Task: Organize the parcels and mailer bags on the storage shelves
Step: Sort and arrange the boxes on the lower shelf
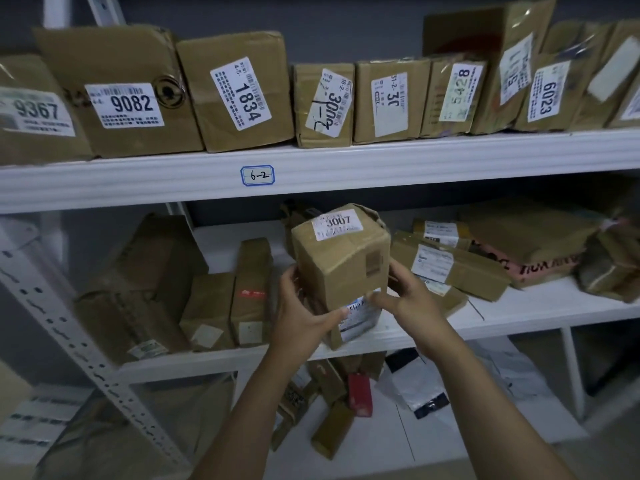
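Note:
A brown cardboard parcel [341, 261] with a white label reading 3007 stands tilted over the front of the middle shelf [519, 317]. My left hand [304, 313] grips its lower left side, thumb near a barcode label. My right hand [408, 292] grips its lower right side, thumb on the front. Upright cartons [228, 306] stand to the left on the same shelf. Flat parcels [450, 261] and a pink-edged flat box [540, 265] lie to the right.
The upper shelf [346, 161], tagged 6-2, holds a tight row of labelled cartons such as 9082 [117, 91] and 1834 [239, 88]. The bottom shelf holds small boxes [332, 403] and white and black mailer bags [415, 386]. A perforated shelf post [69, 323] slants at the left.

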A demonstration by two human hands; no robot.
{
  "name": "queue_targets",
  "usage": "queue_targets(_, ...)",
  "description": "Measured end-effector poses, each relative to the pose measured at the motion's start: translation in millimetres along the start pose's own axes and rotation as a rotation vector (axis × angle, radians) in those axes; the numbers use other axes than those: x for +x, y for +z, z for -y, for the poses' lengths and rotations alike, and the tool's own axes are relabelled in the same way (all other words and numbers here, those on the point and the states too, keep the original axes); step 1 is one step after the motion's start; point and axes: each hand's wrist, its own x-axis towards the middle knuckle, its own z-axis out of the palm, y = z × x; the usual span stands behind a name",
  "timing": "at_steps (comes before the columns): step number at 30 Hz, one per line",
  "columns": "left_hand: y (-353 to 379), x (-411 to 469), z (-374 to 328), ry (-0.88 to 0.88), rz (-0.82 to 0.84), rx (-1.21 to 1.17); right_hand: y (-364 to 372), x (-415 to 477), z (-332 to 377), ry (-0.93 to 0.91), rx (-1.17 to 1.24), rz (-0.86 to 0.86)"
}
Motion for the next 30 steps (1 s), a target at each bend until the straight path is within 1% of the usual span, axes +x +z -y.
queue_targets(1, 1.3, -0.5, -1.4, 0.024, -0.009, 0.016, -0.5, -0.4, 4.6, 0.016, 0.004, 0.015)
queue_targets(3, 3.4, -1.0, -0.3, 0.049, 0.000, 0.057, -2.8, -2.0, 10.7, 0.083, 0.073, 0.110)
queue_targets(6, 1.8, -0.9, -0.2, 0.049, 0.075, 0.038, -9.5, -1.1, 10.5, 0.104, 0.121, 0.217)
queue_targets(9, -1.3, -1.9, -11.9, 0.062, 0.136, -0.071, -14.9, 5.9, 7.8, 0.089, 0.231, 0.250)
queue_targets(12, -1.2, -4.0, -20.5, 0.061, 0.138, -0.168, -15.2, 14.8, 7.7, 0.036, 0.230, 0.239)
queue_targets(14, -1.8, -5.4, -23.7, 0.038, 0.109, -0.146, -15.4, 22.0, 7.7, 0.016, 0.186, 0.231)
queue_targets(16, -3.4, -5.8, -19.7, 0.013, 0.089, -0.082, -14.4, 27.8, 5.9, -0.015, 0.099, 0.270)
queue_targets(20, -10.6, -7.8, 0.4, -0.021, 0.126, -0.004, 3.0, 33.2, -0.5, -0.048, 0.000, 0.324)
queue_targets(22, -13.9, -11.5, 9.8, -0.034, 0.126, 0.047, 15.2, 39.3, -10.7, -0.084, -0.115, 0.374)
queue_targets(24, -18.5, -14.3, 19.0, -0.054, 0.090, 0.113, 23.9, 46.7, -23.8, -0.133, -0.262, 0.411)
queue_targets(27, -26.1, -18.5, 29.4, -0.049, 0.055, 0.277, 31.8, 55.7, -38.3, -0.169, -0.472, 0.472)
queue_targets(30, -36.6, -18.0, 35.2, 0.091, 0.002, 0.555, 38.6, 56.9, -47.0, -0.217, -0.574, 0.555)
